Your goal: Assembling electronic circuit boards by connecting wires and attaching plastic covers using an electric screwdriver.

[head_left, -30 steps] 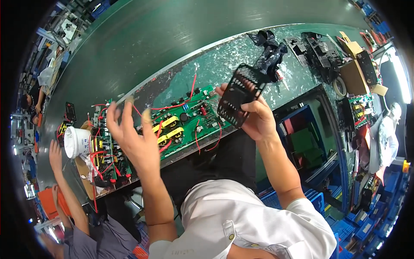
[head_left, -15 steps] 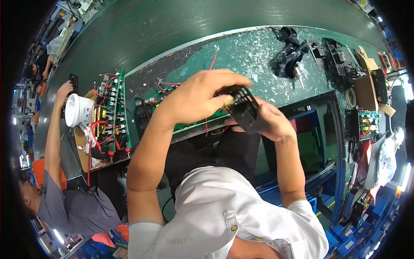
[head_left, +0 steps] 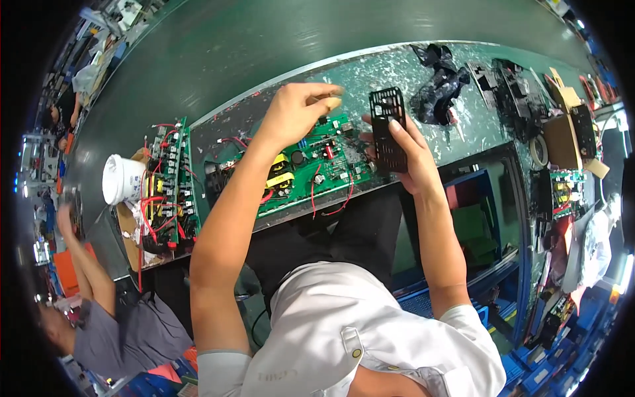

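My right hand [head_left: 418, 155] grips a black slotted plastic cover [head_left: 385, 147], thumb across its face and fingers behind it. It is held up beside the right end of a green circuit board [head_left: 301, 188]. That board lies on the bench and carries yellow-wrapped transformers, small components and red wires. Above its far edge hovers my left hand [head_left: 294, 116], thumb and forefinger brought close together and the other fingers curled. Whatever may be between those fingertips is too small to make out. My left forearm covers part of the board's left side.
Several upright circuit boards [head_left: 173, 185] with red wires stand at left, beside a white tub [head_left: 124, 178]. A crumpled black bag [head_left: 440, 86] lies toward the far right, near black plastic parts [head_left: 519, 92] and a tape roll [head_left: 538, 151]. A co-worker [head_left: 129, 331] sits at left.
My hands have drawn apart. The cover has turned upright in my right hand, showing its slotted face, and my left hand has let go of it and moved away. The co-worker's arm has pulled back.
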Motion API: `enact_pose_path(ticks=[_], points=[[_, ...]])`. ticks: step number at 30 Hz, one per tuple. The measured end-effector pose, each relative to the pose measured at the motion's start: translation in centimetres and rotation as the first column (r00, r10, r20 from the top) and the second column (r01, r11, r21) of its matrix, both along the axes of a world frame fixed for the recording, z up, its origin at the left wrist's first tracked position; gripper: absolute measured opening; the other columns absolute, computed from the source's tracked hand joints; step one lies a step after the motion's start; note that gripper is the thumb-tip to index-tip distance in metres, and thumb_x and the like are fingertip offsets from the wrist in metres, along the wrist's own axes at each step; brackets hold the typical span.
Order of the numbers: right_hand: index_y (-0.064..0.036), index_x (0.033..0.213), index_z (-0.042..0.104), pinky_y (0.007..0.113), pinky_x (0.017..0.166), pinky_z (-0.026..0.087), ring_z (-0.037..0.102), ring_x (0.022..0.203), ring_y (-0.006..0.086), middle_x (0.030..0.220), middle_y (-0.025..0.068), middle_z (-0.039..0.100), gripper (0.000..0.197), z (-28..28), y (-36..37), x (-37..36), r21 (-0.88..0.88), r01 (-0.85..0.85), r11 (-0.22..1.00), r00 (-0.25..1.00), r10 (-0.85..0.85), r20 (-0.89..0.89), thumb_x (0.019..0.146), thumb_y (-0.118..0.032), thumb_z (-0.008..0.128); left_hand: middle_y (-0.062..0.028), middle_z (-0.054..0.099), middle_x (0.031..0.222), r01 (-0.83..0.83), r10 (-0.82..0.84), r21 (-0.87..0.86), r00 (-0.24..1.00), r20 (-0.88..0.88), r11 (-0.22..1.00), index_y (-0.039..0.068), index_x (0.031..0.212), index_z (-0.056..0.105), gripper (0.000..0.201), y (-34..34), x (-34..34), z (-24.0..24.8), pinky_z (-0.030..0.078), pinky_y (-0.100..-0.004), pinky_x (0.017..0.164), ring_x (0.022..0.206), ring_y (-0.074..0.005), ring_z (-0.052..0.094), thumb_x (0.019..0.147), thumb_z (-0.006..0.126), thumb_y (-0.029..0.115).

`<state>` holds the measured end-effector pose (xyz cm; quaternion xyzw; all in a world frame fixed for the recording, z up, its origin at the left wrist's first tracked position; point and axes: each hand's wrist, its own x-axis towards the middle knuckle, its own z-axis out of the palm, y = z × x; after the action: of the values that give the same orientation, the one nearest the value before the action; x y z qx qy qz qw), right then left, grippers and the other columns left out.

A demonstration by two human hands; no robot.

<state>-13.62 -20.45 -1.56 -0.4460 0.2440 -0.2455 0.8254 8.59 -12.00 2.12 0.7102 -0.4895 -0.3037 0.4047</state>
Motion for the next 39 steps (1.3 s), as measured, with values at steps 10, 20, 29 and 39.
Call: enact_pose_path(ticks=[10, 20, 29, 39], points=[[-0.0037, 0.129, 0.057, 0.029, 0.079, 0.055, 0.067, 0.098, 0.0165, 0.111, 0.0072, 0.066, 0.038, 0.5, -0.3, 3.3, -0.062, 0.047, 0.997, 0.988, -0.055, -0.141, 0.099, -0.027, 0.060, -0.0106, 0.069, 0.090, -0.003, 0.050, -0.274, 0.985, 0.164, 0.962, 0.003, 0.106, 0.073, 0.020, 0.8, -1.8, -1.4, 0.051, -0.0307, 0.066, 0.074, -0.0192, 0.066, 0.087, 0.071, 0.010], [-0.0028, 0.134, 0.056, 0.026, 0.077, 0.050, 0.058, 0.093, 0.0084, 0.108, 0.0019, 0.065, 0.044, 1.1, -0.2, 4.4, -0.220, -0.037, 0.975, 0.974, -0.014, -0.225, 0.099, -0.030, 0.061, -0.0087, 0.068, 0.094, 0.054, 0.009, -0.258, 0.971, 0.237, 0.965, 0.001, 0.106, 0.072, 0.019, 0.9, -1.9, -1.0, 0.052, -0.0283, 0.071, 0.082, -0.0167, 0.066, 0.087, 0.068, 0.002], [0.0041, 0.144, 0.044, 0.032, 0.097, 0.046, 0.061, 0.110, 0.0211, 0.126, 0.0209, 0.063, 0.056, -1.2, 0.6, 4.7, -0.751, 0.004, 0.660, 0.917, -0.302, -0.260, 0.098, -0.024, 0.061, -0.0126, 0.066, 0.092, 0.154, 0.005, -0.349, 0.910, 0.414, 0.924, -0.001, 0.104, 0.071, 0.019, 1.1, -2.3, -1.3, 0.052, -0.0316, 0.069, 0.077, -0.0232, 0.066, 0.086, 0.069, 0.001], [0.0003, 0.140, 0.050, 0.030, 0.085, 0.050, 0.063, 0.102, 0.0172, 0.115, 0.0160, 0.067, 0.052, -0.4, -0.1, 5.5, -0.675, -0.137, 0.725, 0.913, -0.172, -0.370, 0.098, -0.027, 0.061, -0.0120, 0.066, 0.093, 0.222, -0.160, -0.083, 0.874, 0.459, 0.971, 0.000, 0.102, 0.069, 0.021, 1.2, 0.1, 1.6, 0.052, -0.0363, 0.074, 0.084, -0.0275, 0.068, 0.086, 0.070, 0.012]])
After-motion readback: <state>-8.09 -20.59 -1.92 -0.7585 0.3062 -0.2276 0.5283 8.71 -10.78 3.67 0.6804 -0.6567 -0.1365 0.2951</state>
